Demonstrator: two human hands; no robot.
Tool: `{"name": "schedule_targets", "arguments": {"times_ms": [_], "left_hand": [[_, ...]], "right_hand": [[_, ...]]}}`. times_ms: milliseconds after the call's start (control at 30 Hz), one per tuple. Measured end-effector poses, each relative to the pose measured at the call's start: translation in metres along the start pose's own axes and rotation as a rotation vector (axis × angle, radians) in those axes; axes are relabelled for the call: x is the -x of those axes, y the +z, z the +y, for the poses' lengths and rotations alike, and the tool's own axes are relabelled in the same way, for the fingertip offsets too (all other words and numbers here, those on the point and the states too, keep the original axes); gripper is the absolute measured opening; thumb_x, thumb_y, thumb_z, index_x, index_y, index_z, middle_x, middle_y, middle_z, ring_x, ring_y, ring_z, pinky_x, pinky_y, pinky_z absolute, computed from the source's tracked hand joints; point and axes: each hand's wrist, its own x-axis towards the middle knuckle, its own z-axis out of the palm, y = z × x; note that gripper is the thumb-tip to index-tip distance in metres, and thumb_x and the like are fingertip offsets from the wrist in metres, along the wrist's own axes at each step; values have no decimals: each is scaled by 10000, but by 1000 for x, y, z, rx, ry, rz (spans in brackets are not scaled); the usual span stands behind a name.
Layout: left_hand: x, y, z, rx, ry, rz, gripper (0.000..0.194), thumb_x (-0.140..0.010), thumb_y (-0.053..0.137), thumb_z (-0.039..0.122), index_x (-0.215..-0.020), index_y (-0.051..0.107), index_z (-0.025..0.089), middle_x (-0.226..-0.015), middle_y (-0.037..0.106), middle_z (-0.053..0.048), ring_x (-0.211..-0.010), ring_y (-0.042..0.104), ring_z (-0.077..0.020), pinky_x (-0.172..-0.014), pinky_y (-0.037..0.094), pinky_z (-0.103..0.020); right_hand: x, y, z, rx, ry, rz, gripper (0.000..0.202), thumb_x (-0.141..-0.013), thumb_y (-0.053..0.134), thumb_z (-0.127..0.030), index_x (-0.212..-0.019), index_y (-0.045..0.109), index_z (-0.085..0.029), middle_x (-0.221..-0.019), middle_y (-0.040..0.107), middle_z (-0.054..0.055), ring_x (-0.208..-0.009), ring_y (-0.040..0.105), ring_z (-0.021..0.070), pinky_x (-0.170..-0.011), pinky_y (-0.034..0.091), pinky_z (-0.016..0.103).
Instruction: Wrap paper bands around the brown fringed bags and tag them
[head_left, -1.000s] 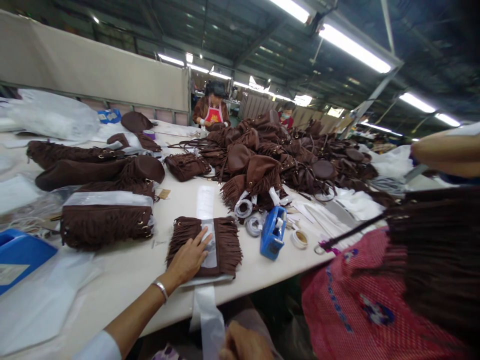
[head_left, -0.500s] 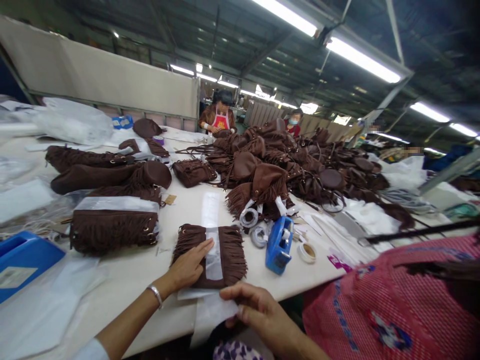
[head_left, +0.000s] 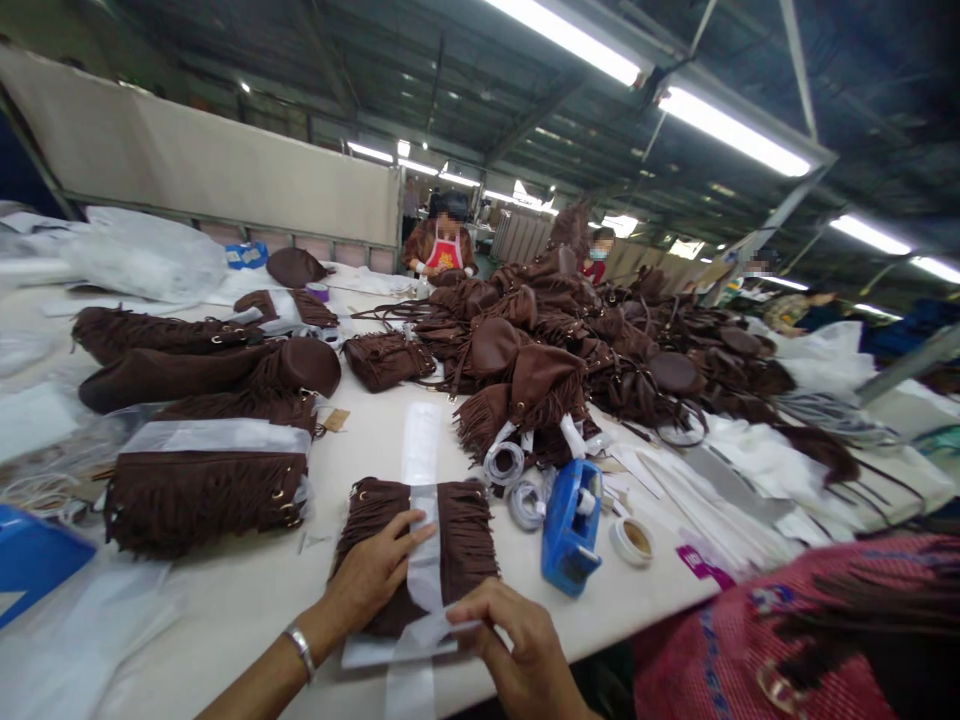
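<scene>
A dark brown fringed bag (head_left: pixel 469 535) lies flat on the table before me, with a strip of white translucent paper (head_left: pixel 424 505) running across its middle. My left hand (head_left: pixel 371 575) rests on the bag's left half, fingers stretched out over the strip. Near the bag's front edge, my right hand (head_left: pixel 517 640) pinches the near end of the strip between thumb and fingers. Under the bag, a white sheet (head_left: pixel 367 652) sticks out at the front. A blue tape dispenser (head_left: pixel 571 535) stands to the right of the bag.
A tape roll (head_left: pixel 632 541) lies right of the dispenser. Brown fringed bags (head_left: pixel 525 350) are heaped behind. To the left sits a wrapped fringed bag (head_left: pixel 210 490) beside a blue box (head_left: pixel 37 560). A red woven sack (head_left: pixel 720 640) is at the right. A co-worker (head_left: pixel 442 245) works across the table.
My right hand has brought the strip's near end up and over the bag's front edge. My left hand stays on the bag. The view has shifted slightly.
</scene>
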Motion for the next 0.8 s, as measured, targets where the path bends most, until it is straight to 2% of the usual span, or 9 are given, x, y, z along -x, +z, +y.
{"name": "schedule_targets", "arguments": {"times_ms": [167, 233, 333, 367, 433, 500, 533, 633, 800], "left_hand": [[-2, -4, -6, 262, -64, 9, 456, -937, 387, 231, -1334, 551, 386, -1457, 507, 40, -1315, 489, -178, -1145, 340, -348], [-3, -7, -6, 358, -104, 14, 413, -942, 419, 319, -1325, 568, 358, -1429, 540, 32, -1290, 509, -190, -1121, 364, -337], [-8, -9, -5, 406, -180, 15, 434, -956, 390, 452, -1331, 564, 323, -1399, 571, -4, -931, 677, -167, -885, 521, -308], [-10, -10, -4, 415, -214, 18, 452, -960, 368, 488, -1307, 587, 297, -1324, 630, -23, -780, 681, -152, -791, 536, -301], [-14, -10, -3, 424, -287, 32, 504, -952, 354, 548, -1153, 679, 218, -992, 755, -36, -614, 650, -155, -690, 516, -296], [-18, -11, -3, 426, -344, 52, 548, -936, 363, 590, -926, 719, 173, -621, 703, -11, -584, 648, -188, -663, 486, -296], [-20, -11, -4, 430, -364, 60, 561, -931, 362, 603, -836, 707, 170, -516, 647, 2, -570, 646, -199, -650, 475, -297], [-22, -9, -3, 454, -388, 83, 566, -932, 341, 612, -754, 659, 179, -472, 608, 16, -538, 629, -203, -618, 460, -302], [-22, -7, 3, 481, -376, 124, 511, -949, 336, 575, -877, 659, 187, -521, 619, 38, -584, 637, -203, -693, 479, -314]], "right_hand": [[7, 6, -2, 77, -38, -11, 189, -838, 686, -281, -1024, 659, -274, -824, 655, 15, -689, 613, 145, -572, 470, 208], [-1, 6, -7, 92, -113, -40, 143, -854, 657, -250, -992, 668, -287, -896, 676, 19, -748, 625, 145, -634, 479, 217], [-25, 5, -6, 40, -206, -106, 208, -897, 521, -123, -949, 669, -259, -925, 696, 21, -867, 633, 146, -772, 471, 247], [-35, 6, -2, 16, -191, -92, 223, -900, 502, -99, -951, 666, -241, -898, 696, 21, -868, 631, 145, -783, 465, 250], [-56, 11, 13, -12, -107, -16, 191, -902, 524, -98, -924, 670, -220, -869, 690, 18, -852, 625, 145, -779, 456, 250], [-75, 19, 34, -22, -30, 39, 155, -895, 566, -113, -892, 685, -213, -865, 682, 11, -831, 619, 141, -766, 451, 243], [-83, 24, 45, -25, -5, 51, 147, -890, 580, -117, -882, 693, -211, -862, 677, 8, -822, 617, 140, -761, 450, 240], [-98, 38, 71, 0, 42, 59, 159, -872, 590, -103, -857, 708, -209, -852, 658, 4, -820, 613, 139, -755, 446, 234], [-100, 49, 86, 150, 195, 53, 144, -848, 586, -97, -832, 687, -199, -874, 665, 10, -840, 618, 149, -769, 434, 234]]}}
